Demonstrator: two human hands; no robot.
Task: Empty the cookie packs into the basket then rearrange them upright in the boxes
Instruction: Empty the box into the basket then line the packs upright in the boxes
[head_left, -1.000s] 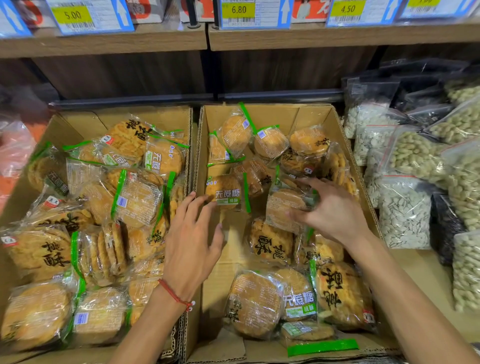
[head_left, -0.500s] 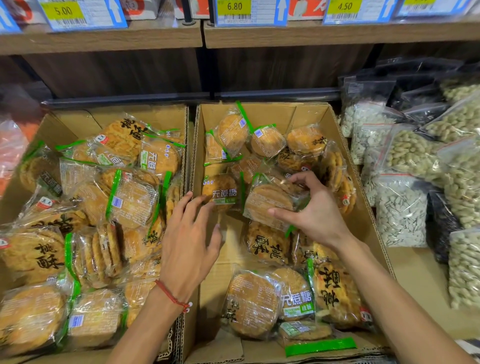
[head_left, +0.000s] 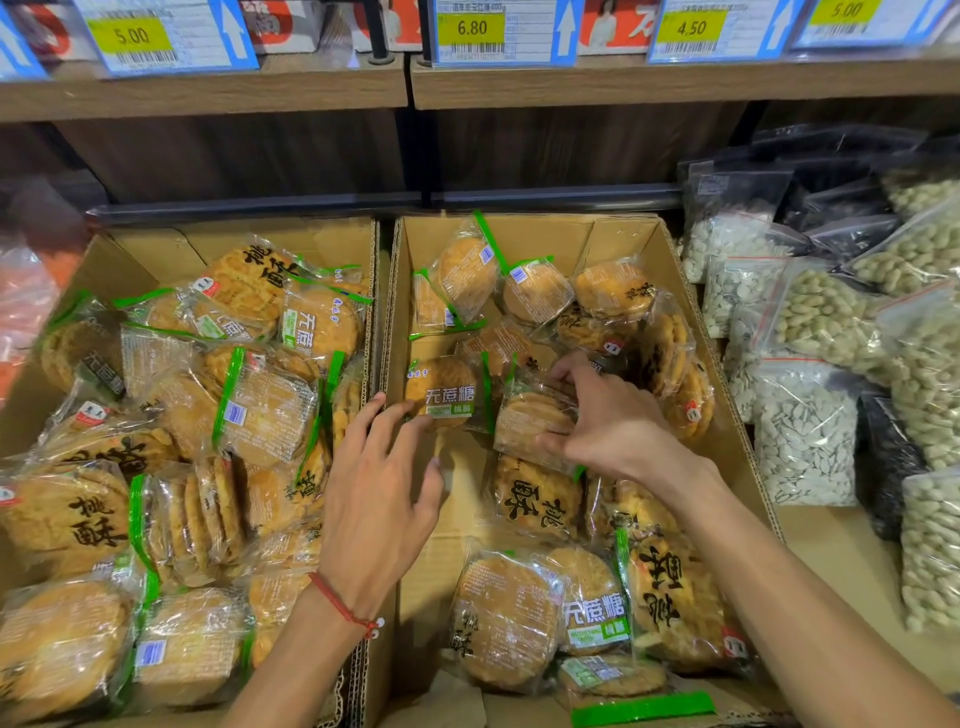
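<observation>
Right hand (head_left: 613, 421) inside the right box (head_left: 623, 234), near frame centre: fingers and thumb curled round a clear cookie pack (head_left: 530, 421), held tilted above loose packs. Left hand (head_left: 379, 483) at its 8 o'clock, fingers spread and holding nothing, over the wall between the boxes. Its fingertips reach the green-label pack (head_left: 447, 395); I cannot confirm contact. Left box (head_left: 156, 249), 9 o'clock, heaped with packs lying every way. Red cord (head_left: 343, 605) on the left wrist. Seed bags (head_left: 805, 441) at 3 o'clock, price tags (head_left: 472, 28) at 12

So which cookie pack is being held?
The cookie pack in the middle of the right-hand box, the only one the right hand grips.
</observation>
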